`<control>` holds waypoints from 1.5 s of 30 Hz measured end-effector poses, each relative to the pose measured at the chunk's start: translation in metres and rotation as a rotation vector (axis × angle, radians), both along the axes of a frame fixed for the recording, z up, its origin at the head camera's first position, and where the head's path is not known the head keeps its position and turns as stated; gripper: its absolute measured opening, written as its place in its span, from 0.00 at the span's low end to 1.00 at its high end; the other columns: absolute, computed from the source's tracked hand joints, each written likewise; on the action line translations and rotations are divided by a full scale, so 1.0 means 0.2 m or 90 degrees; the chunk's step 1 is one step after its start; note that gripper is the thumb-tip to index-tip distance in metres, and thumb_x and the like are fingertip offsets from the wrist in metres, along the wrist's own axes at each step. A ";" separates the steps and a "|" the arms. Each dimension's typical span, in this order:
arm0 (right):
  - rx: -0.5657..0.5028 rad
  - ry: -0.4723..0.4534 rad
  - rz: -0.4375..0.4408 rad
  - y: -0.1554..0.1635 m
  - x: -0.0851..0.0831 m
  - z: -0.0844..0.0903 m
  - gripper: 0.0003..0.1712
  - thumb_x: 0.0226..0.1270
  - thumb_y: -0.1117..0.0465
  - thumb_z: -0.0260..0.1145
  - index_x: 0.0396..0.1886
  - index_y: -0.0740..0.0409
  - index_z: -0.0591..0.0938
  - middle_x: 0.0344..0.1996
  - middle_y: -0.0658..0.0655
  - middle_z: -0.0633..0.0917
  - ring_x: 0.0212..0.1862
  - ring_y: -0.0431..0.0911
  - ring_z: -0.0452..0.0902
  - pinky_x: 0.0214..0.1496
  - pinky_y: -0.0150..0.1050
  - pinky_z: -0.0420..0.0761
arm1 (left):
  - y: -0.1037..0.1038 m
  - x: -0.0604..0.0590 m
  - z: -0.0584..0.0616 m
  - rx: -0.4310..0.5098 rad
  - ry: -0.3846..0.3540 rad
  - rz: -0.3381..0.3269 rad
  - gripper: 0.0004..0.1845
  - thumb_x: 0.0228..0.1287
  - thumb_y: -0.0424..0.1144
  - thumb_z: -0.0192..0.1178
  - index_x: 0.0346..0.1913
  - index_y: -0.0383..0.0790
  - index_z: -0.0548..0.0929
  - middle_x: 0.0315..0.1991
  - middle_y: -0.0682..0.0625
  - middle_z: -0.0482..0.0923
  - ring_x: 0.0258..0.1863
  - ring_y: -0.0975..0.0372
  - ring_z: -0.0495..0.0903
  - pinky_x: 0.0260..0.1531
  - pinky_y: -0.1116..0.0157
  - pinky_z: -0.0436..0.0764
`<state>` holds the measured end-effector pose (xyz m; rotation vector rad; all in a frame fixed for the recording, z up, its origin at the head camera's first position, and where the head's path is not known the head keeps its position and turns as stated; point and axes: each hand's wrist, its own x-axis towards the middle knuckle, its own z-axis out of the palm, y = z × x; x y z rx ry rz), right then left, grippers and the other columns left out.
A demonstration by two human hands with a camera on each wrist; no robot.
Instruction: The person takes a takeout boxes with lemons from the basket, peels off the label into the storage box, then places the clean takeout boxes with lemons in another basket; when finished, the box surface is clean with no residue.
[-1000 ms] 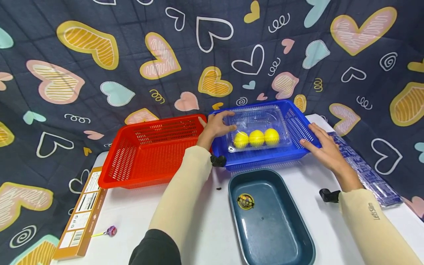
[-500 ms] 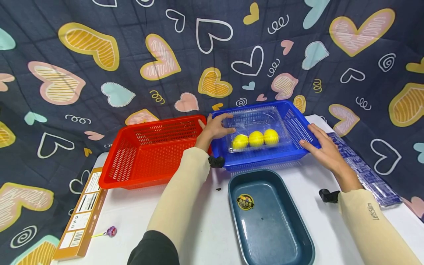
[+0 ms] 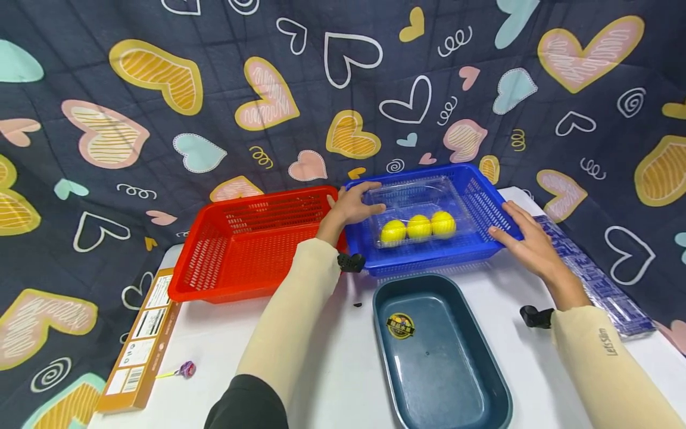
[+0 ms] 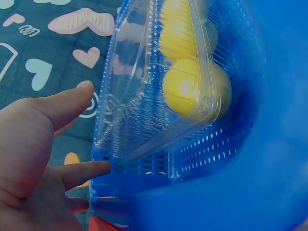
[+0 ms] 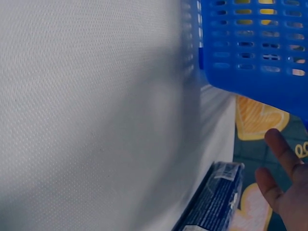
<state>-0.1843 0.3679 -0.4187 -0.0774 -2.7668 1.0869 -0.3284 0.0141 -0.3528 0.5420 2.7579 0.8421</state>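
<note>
From the head camera, the left hand (image 3: 351, 205) rests with relaxed fingers on the left rim of the blue basket (image 3: 485, 196), touching the clear box (image 3: 412, 202) of three lemons (image 3: 419, 226) inside it. The right hand (image 3: 527, 241) lies flat against the basket's right rim. The red basket (image 3: 241, 250) sits beside it, the dark tray (image 3: 439, 369) nearer.

At the left wrist, straight fingers (image 4: 72, 101) meet the box's (image 4: 144, 96) edge.

At the right wrist, loose fingertips (image 5: 281, 151) hover beside the basket (image 5: 255, 48) over the white table (image 5: 96, 120).

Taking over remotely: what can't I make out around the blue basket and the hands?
- Right hand: head view, fingertips lie at the blue basket rim; contact unclear. Right wrist view cuts the hand off at the edge.
- Left hand: thumb on the clear box; the other fingers' grip stays hidden.
- Tray sticker: print too small.
</note>
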 end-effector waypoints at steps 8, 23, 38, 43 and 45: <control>0.010 0.001 -0.001 0.02 -0.01 0.00 0.48 0.75 0.43 0.59 0.83 0.59 0.50 0.83 0.65 0.47 0.81 0.69 0.40 0.74 0.77 0.45 | -0.02 0.04 0.03 0.046 0.005 -0.019 0.31 0.70 0.52 0.62 0.74 0.59 0.70 0.75 0.46 0.69 0.75 0.50 0.67 0.76 0.31 0.35; 0.011 -0.005 0.000 0.06 -0.03 0.01 0.48 0.76 0.42 0.57 0.83 0.59 0.49 0.83 0.66 0.45 0.81 0.71 0.38 0.74 0.78 0.43 | -0.18 0.22 0.06 0.145 0.066 0.039 0.28 0.71 0.49 0.60 0.72 0.53 0.73 0.74 0.49 0.71 0.75 0.50 0.67 0.76 0.43 0.61; -0.004 -0.010 -0.008 0.13 -0.03 0.01 0.47 0.77 0.42 0.54 0.83 0.59 0.48 0.83 0.66 0.43 0.81 0.71 0.36 0.75 0.77 0.40 | -0.40 0.40 -0.06 0.191 0.106 0.129 0.27 0.71 0.49 0.61 0.71 0.52 0.75 0.72 0.46 0.73 0.76 0.37 0.58 0.76 0.38 0.55; 0.024 -0.025 -0.023 0.15 -0.02 0.03 0.46 0.78 0.41 0.51 0.82 0.61 0.49 0.82 0.68 0.45 0.80 0.72 0.37 0.74 0.78 0.41 | -0.45 0.45 -0.10 0.176 0.134 0.151 0.27 0.71 0.48 0.60 0.71 0.51 0.75 0.71 0.46 0.74 0.78 0.33 0.53 0.78 0.37 0.42; 0.043 -0.027 -0.030 0.15 -0.02 0.04 0.45 0.79 0.40 0.49 0.82 0.63 0.50 0.81 0.69 0.47 0.80 0.74 0.38 0.73 0.79 0.42 | -0.47 0.47 -0.11 0.168 0.147 0.160 0.27 0.71 0.48 0.60 0.71 0.51 0.75 0.72 0.46 0.74 0.78 0.34 0.53 0.78 0.37 0.42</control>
